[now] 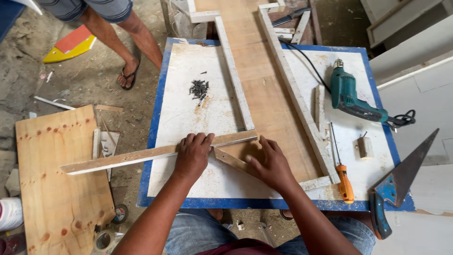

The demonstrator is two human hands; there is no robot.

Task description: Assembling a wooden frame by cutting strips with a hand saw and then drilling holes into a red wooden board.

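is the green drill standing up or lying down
Lying down: the green drill rests on its side on the white table, bit pointing away, cord trailing off behind it.

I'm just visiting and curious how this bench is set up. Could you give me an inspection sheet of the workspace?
Surface: white board table with blue edge, dusty.
Job's things: long wooden strip under the left hand; short angled strip by the right hand; plywood panel with strip frame.
Clutter: pile of dark screws, orange-handled screwdriver, small wood block, handsaw.
Grippers: both hands bare, pressing flat on wood.
Cables: black cord from the green drill.
Surroundings: plywood sheet on the floor; another person's sandalled foot.
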